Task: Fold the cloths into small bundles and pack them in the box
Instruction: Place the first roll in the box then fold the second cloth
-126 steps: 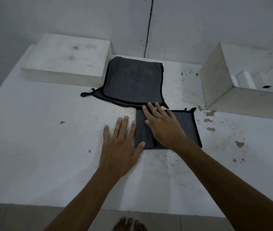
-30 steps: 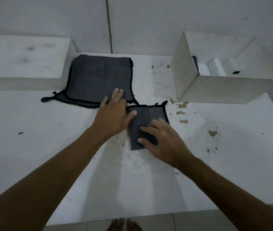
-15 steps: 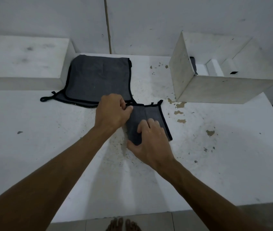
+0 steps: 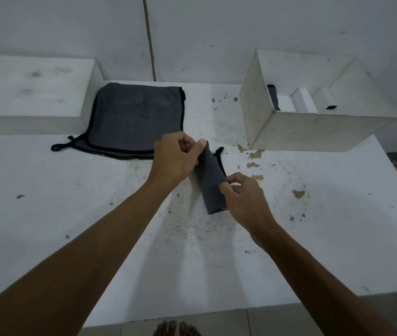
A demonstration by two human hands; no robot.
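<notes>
Folded grey cloth (image 4: 210, 184), narrow bundle, on counter (image 4: 71, 202) centre. Left hand (image 4: 174, 157) grip pinched on its far end, right hand (image 4: 243, 195) grip pinched on near edge. Cloth stack (image 4: 136, 120) behind-left. Open box (image 4: 314, 127) right; dark item inside, prob. another cloth.

Dim, flat, bluish light; no glare. We see soft forearm shadows fanning toward near edge of table (image 4: 47, 214). Wide-angle bend at frame edges; slight softness throughout, fine grain.
</notes>
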